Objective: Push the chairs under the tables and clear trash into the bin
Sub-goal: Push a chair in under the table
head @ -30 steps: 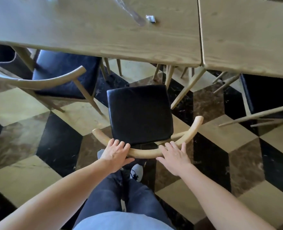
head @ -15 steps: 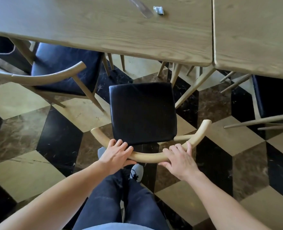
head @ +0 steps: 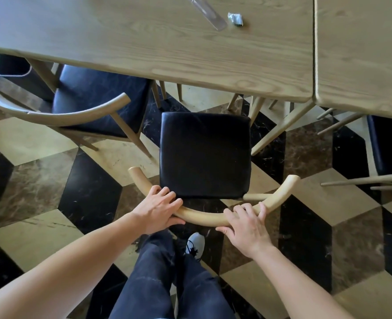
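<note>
Presently the left hand (head: 159, 207) is laid over the curved backrest (head: 204, 218) of the chair, fingers wrapped across the top of the rail near its left end, while the right hand (head: 248, 223) is closed round the same rail toward its right end, the fingers curled over the far side. Both hands are thus shut on the wooden rail, and nothing else is held.

The black seat (head: 205, 155) of this chair is seen just beyond the hands, its front edge close to the near edge of the bench (head: 144, 47) but not yet beneath it; a splayed bench leg (head: 280, 130) stands just right of the seat. The step in hand is judged to be the pushing-in of this chair. A straight forward push is called for, with the seat kept left of that leg so that it is not struck.

A second chair (head: 93, 104) at the left is already partly tucked under the bench. On the bench top a small crumpled wrapper (head: 235, 19) and a clear strip of plastic (head: 207, 13) are lying just beside each other; these are judged to be trash not yet cleared. A dark container (head: 13, 65), possibly the bin, is glimpsed under the bench at far left, though this cannot be told for certain.
</note>
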A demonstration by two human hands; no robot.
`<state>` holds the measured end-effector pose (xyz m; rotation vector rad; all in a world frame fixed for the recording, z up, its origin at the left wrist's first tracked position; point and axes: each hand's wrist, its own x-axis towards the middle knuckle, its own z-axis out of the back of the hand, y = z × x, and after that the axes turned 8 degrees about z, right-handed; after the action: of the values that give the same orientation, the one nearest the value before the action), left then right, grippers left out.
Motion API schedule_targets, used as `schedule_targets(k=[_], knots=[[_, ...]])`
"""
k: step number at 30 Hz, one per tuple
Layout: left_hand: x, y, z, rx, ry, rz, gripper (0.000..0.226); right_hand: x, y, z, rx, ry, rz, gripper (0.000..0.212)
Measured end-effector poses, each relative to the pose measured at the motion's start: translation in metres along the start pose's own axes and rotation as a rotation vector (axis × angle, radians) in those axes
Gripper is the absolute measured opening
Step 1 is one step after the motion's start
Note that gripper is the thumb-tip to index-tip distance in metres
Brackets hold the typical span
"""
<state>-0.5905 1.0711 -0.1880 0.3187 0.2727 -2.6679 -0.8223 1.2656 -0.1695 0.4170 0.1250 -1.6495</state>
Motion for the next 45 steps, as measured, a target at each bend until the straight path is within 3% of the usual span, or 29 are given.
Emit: schedule_targets(k=[11,15,27,34,45], knots=[[0.005,0.042,0.005,0.039,0.046,-0.062,0.061,0.023,0.024,-0.001,0.029,-0.080,-0.015,0.054],[0.014,0.068,0.011,0.073,0.033,-0.091,0.057,0.040,0.034,0.006,0.027,-0.100,-0.016,0.049],[0.087,0.096,0.045,0.091,0.107,-0.055,0.057,0.107,-0.010,0.034,0.008,-0.144,-0.022,0.043],[0.103,0.112,0.047,0.064,0.106,-0.072,0.050,0.123,-0.015,0.035,0.018,-0.152,-0.026,0.057],[0.131,0.139,0.063,0.053,0.159,-0.066,0.069,0.156,-0.019,0.047,-0.015,-0.187,-0.044,0.051]])
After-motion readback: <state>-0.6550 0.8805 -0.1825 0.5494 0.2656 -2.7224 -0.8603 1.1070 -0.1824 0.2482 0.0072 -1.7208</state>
